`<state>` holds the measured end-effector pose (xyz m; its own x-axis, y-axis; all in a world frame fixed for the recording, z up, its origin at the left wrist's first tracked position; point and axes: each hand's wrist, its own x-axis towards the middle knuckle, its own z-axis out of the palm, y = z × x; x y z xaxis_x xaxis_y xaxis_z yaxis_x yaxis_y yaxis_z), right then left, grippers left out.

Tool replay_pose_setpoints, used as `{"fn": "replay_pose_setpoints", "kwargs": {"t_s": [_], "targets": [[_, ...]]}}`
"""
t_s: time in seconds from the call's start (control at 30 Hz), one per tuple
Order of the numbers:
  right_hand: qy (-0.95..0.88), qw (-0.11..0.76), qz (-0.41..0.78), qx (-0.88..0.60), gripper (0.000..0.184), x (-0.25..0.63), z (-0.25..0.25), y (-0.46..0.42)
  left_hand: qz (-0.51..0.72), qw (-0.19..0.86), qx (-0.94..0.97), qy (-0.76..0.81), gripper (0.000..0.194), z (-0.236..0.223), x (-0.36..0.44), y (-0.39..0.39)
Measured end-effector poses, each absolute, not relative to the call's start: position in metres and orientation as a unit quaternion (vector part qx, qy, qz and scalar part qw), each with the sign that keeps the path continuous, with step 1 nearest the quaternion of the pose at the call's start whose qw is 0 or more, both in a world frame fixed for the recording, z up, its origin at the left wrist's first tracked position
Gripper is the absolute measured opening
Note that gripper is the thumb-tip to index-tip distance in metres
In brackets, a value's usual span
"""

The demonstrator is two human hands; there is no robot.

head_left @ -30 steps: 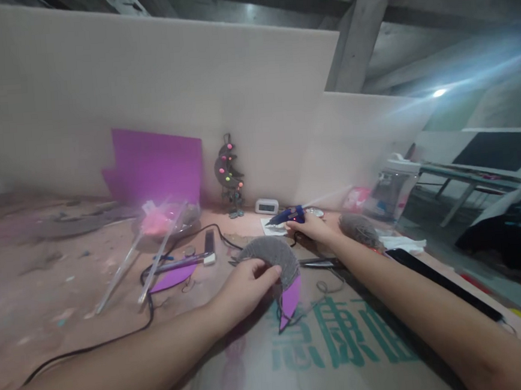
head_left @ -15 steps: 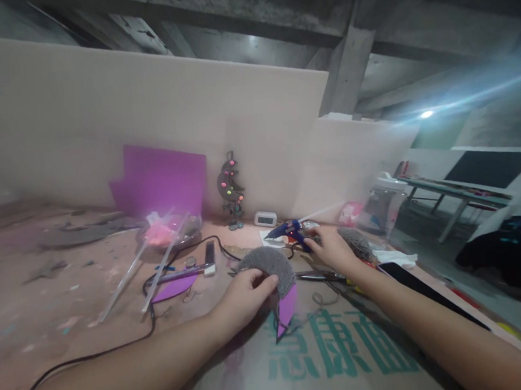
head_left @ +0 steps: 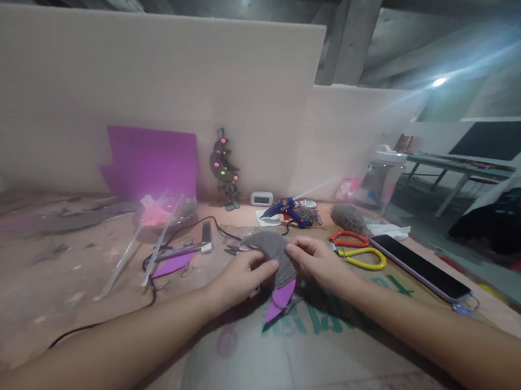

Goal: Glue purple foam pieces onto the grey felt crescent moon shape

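Observation:
Both my hands meet on a purple crescent-shaped piece partly wrapped in grey yarn (head_left: 275, 259), held just above a cardboard sheet (head_left: 300, 360) with green print. My left hand (head_left: 242, 276) pinches its left side with curled fingers. My right hand (head_left: 314, 261) grips the yarn-covered right edge. The bare purple tip (head_left: 276, 299) points down toward me. A blue glue gun (head_left: 284, 210) lies behind, untouched.
Orange and yellow scissors (head_left: 357, 248), a phone (head_left: 419, 266) and a grey yarn ball (head_left: 349, 218) lie to the right. On the left lie glue sticks (head_left: 125, 259), a black cable (head_left: 150, 288) and a purple cut-out (head_left: 172, 264). Purple sheet (head_left: 152, 161), moon ornament (head_left: 224, 168) and small clock (head_left: 261, 198) stand by the wall.
My right hand left the glue gun at the back and came back to grip the yarn-wrapped crescent beside my left hand. The view shifted slightly.

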<state>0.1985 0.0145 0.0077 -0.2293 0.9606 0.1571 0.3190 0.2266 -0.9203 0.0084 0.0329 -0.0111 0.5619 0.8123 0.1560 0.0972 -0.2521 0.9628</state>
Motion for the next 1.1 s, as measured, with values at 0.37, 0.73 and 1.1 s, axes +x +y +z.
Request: {"fn": "replay_pose_setpoints", "kwargs": {"t_s": [0.37, 0.73, 1.1], "targets": [[-0.657, 0.402, 0.398, -0.499, 0.044, 0.199, -0.001, 0.013, 0.446, 0.377, 0.713, 0.387, 0.027, 0.0, 0.005, 0.029], [-0.618, 0.441, 0.464, -0.457, 0.04, 0.201, 0.003, 0.012, 0.397, 0.634, 0.573, 0.335, 0.039, -0.012, 0.006, 0.04], [-0.646, 0.425, 0.422, -0.472, 0.04, 0.204, 0.006, 0.013, 0.363, 0.48, 0.683, 0.413, 0.037, -0.006, 0.007, 0.03]]}}
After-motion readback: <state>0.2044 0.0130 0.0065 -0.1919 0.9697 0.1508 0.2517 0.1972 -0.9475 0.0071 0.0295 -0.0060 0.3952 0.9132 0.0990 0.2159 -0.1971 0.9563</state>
